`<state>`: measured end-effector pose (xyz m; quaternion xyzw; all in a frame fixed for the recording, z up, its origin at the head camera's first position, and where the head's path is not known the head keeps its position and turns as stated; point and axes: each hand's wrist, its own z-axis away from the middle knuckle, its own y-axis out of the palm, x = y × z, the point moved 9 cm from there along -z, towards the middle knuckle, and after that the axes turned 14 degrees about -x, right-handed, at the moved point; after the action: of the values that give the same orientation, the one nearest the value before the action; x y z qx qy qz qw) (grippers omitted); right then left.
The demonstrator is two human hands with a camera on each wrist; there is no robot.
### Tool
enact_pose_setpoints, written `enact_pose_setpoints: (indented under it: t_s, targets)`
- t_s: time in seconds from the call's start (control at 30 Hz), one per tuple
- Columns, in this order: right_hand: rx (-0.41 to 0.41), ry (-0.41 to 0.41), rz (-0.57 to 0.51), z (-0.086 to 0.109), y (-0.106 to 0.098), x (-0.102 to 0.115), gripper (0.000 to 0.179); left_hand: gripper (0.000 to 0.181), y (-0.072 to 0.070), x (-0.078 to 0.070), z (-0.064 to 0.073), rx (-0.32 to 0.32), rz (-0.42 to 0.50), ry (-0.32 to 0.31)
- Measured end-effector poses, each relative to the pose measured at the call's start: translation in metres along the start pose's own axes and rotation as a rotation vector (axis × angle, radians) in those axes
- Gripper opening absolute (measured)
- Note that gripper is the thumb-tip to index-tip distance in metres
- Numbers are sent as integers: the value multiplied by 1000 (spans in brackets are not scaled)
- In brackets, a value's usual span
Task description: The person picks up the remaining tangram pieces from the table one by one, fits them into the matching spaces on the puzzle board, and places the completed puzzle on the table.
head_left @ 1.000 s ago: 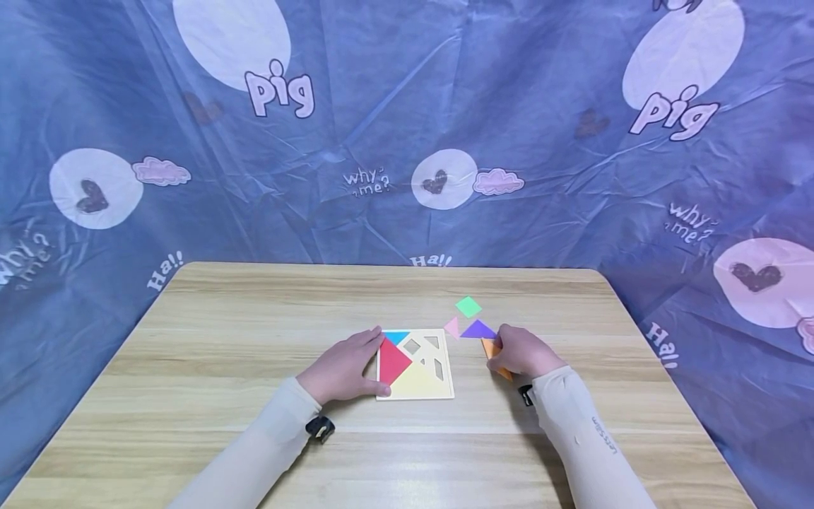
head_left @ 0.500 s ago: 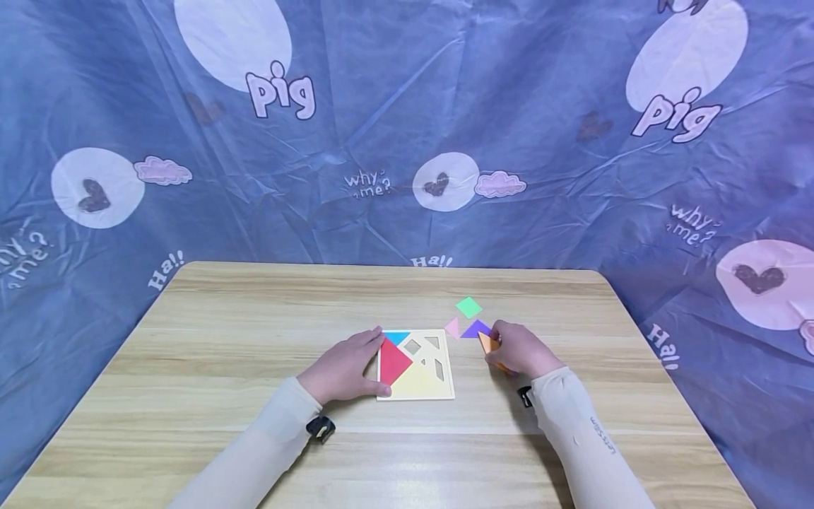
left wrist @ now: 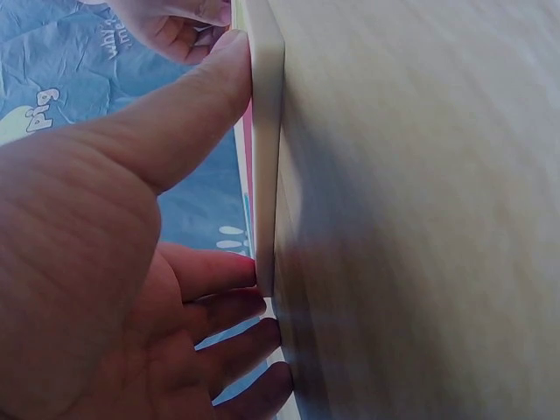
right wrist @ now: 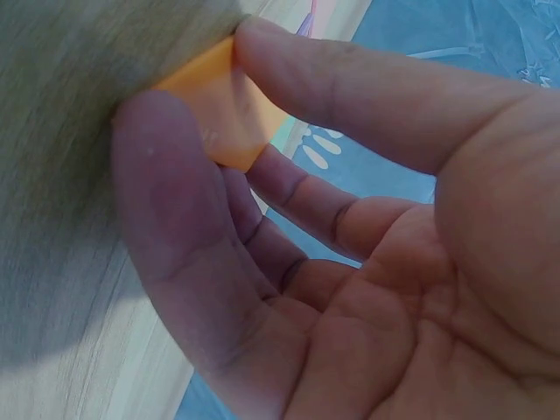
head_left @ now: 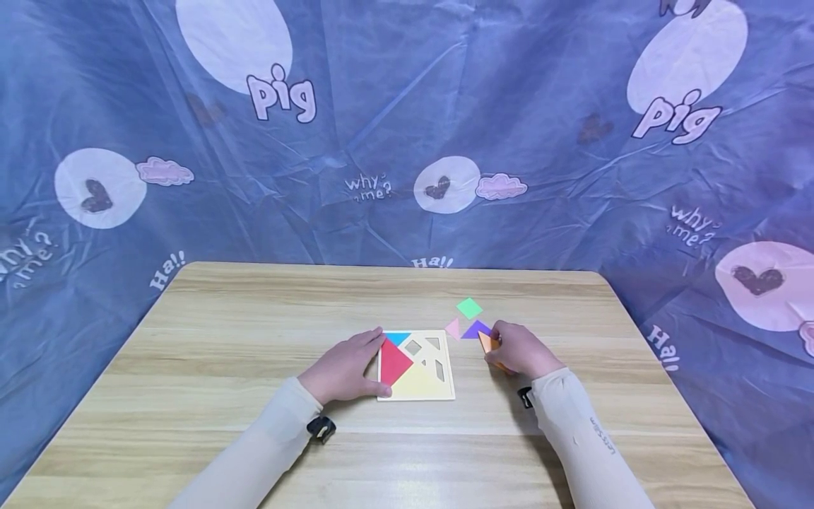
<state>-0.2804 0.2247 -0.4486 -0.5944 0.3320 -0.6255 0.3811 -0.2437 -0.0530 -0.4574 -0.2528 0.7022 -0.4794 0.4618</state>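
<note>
My left hand (head_left: 343, 366) holds the left side of a pale tangram board (head_left: 439, 399), thumb at its near corner and index finger at the far one. Set in the board are a red piece (head_left: 394, 362), a yellow piece (head_left: 420, 385) and a blue piece (head_left: 397, 338); its right part shows bare cutouts. To the right, my right hand (head_left: 523, 350) pinches an orange tangram piece (right wrist: 219, 109) between thumb and fingers, tilted up from the table. Partly behind that piece and the fingertips lies a purple triangle (head_left: 473, 330).
A pink piece (head_left: 453, 328) lies just off the board's far right corner, and a green piece (head_left: 469, 307) sits farther back. The wooden table (head_left: 254, 304) reaches a blue printed cloth (head_left: 356, 141) behind and at both sides.
The orange piece, flatter a second ago, has been tipped up in my right fingers and shifted slightly left, overlapping the purple triangle in view. My left hand and the board have stayed put.
</note>
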Motion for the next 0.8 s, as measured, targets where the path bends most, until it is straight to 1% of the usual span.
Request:
enact_pose_setpoints:
  t_s: [0.1, 0.37, 0.6, 0.8]
  targets:
    - [-2, -8, 8, -1, 0, 0, 21, 103, 1, 1, 0, 1, -1, -5]
    - [-13, -28, -17, 0, -1, 2, 21, 103, 0, 0, -1, -7, 7, -3]
    - [-62, -71, -3, -2, -6, 6, 16, 101, 0, 0, -1, -11, -2, 5]
    - [-71, -65, -7, -2, -7, 7, 13, 100, 0, 0, -1, -18, 13, 6]
